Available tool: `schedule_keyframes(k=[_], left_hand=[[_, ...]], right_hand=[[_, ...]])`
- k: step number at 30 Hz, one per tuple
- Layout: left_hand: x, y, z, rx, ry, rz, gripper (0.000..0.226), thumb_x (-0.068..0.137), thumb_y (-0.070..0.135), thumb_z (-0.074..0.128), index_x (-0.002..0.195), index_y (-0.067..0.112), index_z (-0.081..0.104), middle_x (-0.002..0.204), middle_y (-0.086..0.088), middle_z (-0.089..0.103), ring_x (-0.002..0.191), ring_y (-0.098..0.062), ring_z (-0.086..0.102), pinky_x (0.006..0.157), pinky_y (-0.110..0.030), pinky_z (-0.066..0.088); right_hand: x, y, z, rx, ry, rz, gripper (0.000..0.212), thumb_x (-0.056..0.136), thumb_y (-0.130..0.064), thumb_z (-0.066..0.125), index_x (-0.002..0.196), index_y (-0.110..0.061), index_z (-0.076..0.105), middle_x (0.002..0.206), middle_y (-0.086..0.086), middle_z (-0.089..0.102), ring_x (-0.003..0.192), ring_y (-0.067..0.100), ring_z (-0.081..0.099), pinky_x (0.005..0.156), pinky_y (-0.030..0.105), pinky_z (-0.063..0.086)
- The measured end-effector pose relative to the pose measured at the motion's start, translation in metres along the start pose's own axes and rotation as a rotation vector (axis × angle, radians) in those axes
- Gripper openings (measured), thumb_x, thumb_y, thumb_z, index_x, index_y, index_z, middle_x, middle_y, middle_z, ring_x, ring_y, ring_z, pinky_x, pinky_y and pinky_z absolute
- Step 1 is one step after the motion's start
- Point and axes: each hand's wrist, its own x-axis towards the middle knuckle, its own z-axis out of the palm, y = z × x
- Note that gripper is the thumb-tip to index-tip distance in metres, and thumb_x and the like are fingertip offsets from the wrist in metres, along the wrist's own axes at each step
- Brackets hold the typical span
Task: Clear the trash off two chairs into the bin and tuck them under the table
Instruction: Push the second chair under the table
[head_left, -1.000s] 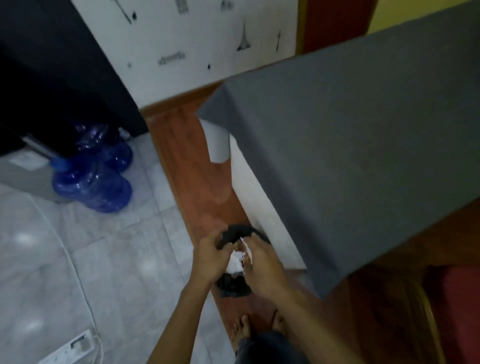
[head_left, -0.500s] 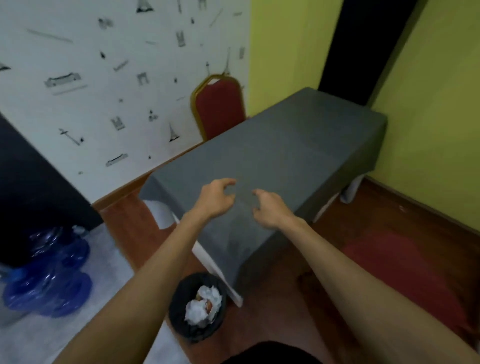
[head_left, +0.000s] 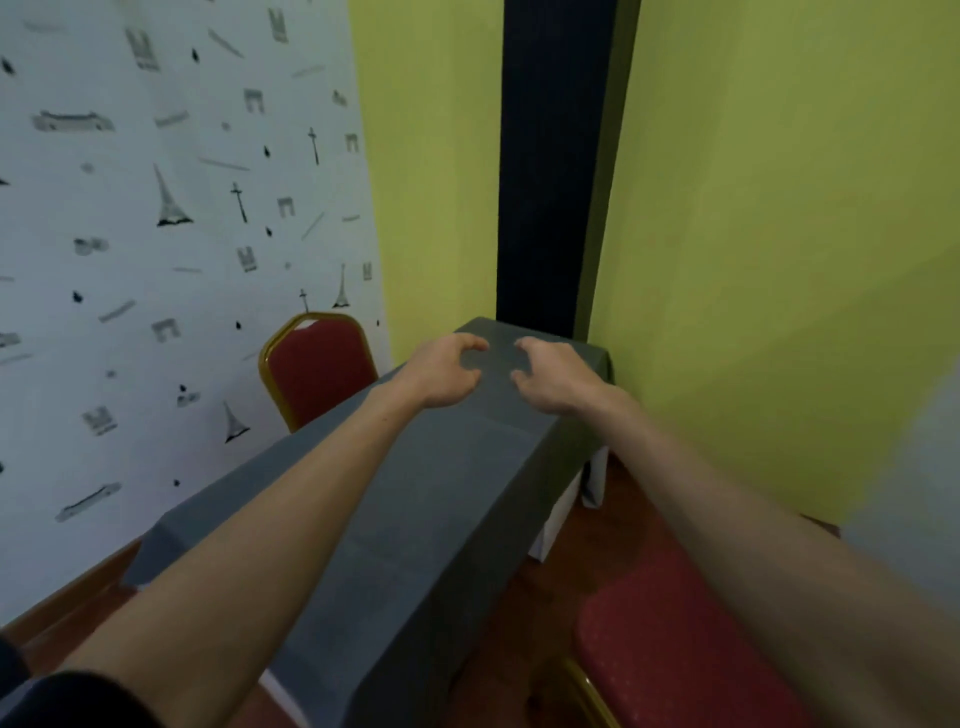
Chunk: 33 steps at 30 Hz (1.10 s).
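My left hand and my right hand are stretched out in front of me above the long table with its grey cloth. Both hands are empty, fingers curled and apart. A red chair with a gold frame stands on the far side of the table against the patterned wall, its seat hidden behind the tabletop. The red seat of a second chair shows at the lower right, standing out from the table on the wooden floor. The bin is out of view.
A white wall with printed landmarks runs along the left. Yellow-green walls and a dark vertical panel close off the far end. Wooden floor lies between the table and the near chair.
One second ago both hands held crumpled paper over the black bin on the floor. The paper dropped into the bin. My hands have risen empty and my view has lifted toward the table's far end.
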Motion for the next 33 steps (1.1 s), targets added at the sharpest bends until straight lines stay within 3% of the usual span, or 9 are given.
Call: schedule_keyframes(k=[6, 10, 16, 20, 23, 27, 33], left_hand=[[0.012, 0.023, 0.017, 0.018, -0.042, 0.059, 0.047, 0.092, 0.021, 0.060, 0.140, 0.021, 0.055, 0.146, -0.006, 0.055, 0.134, -0.025, 0.051, 0.107, -0.032, 0.040], [0.017, 0.042, 0.049, 0.010, -0.141, 0.113, 0.047, 0.092, 0.021, 0.060, 0.139, 0.022, 0.056, 0.146, -0.005, 0.056, 0.133, -0.024, 0.053, 0.105, -0.032, 0.042], [0.013, 0.098, 0.111, -0.040, -0.306, 0.266, 0.046, 0.093, 0.018, 0.059, 0.139, 0.019, 0.057, 0.144, -0.008, 0.057, 0.134, -0.027, 0.052, 0.106, -0.035, 0.042], [-0.002, 0.152, 0.159, -0.095, -0.436, 0.295, 0.044, 0.091, 0.019, 0.059, 0.135, 0.022, 0.060, 0.135, -0.009, 0.062, 0.115, -0.024, 0.064, 0.084, -0.025, 0.048], [-0.014, 0.203, 0.192, -0.141, -0.510, 0.328, 0.044, 0.094, 0.017, 0.058, 0.138, 0.019, 0.058, 0.138, -0.010, 0.059, 0.122, -0.025, 0.059, 0.092, -0.026, 0.046], [-0.030, 0.280, 0.244, -0.166, -0.573, 0.383, 0.042, 0.093, 0.019, 0.060, 0.135, 0.021, 0.060, 0.142, -0.007, 0.059, 0.131, -0.021, 0.053, 0.096, -0.025, 0.042], [-0.087, 0.380, 0.324, -0.209, -0.761, 0.471, 0.041, 0.090, 0.025, 0.062, 0.131, 0.024, 0.064, 0.136, -0.006, 0.064, 0.128, -0.022, 0.058, 0.100, -0.025, 0.043]], right_hand=[[-0.020, 0.022, -0.005, 0.041, 0.048, 0.059, 0.059, 0.100, -0.030, 0.057, 0.154, -0.014, 0.040, 0.153, 0.014, 0.051, 0.138, 0.033, 0.050, 0.110, 0.046, 0.046], [-0.050, 0.057, 0.000, 0.068, 0.043, 0.185, 0.054, 0.099, -0.028, 0.058, 0.149, -0.012, 0.046, 0.147, 0.015, 0.057, 0.132, 0.034, 0.055, 0.105, 0.040, 0.048], [-0.115, 0.125, -0.005, 0.089, 0.059, 0.410, 0.048, 0.100, -0.022, 0.055, 0.145, -0.007, 0.049, 0.141, 0.021, 0.060, 0.128, 0.038, 0.057, 0.102, 0.044, 0.051], [-0.172, 0.181, -0.016, 0.063, 0.070, 0.542, 0.051, 0.099, -0.026, 0.056, 0.146, -0.007, 0.049, 0.143, 0.019, 0.059, 0.131, 0.038, 0.055, 0.104, 0.047, 0.050], [-0.216, 0.228, -0.033, 0.033, 0.103, 0.621, 0.047, 0.096, -0.027, 0.058, 0.139, -0.008, 0.055, 0.139, 0.019, 0.061, 0.128, 0.038, 0.057, 0.103, 0.048, 0.050], [-0.280, 0.289, -0.063, 0.003, 0.121, 0.736, 0.052, 0.096, -0.026, 0.059, 0.145, -0.009, 0.051, 0.143, 0.019, 0.059, 0.132, 0.038, 0.055, 0.107, 0.046, 0.048], [-0.375, 0.362, -0.091, -0.122, 0.141, 1.068, 0.043, 0.089, -0.025, 0.057, 0.131, -0.011, 0.059, 0.132, 0.019, 0.064, 0.126, 0.040, 0.058, 0.101, 0.044, 0.049]])
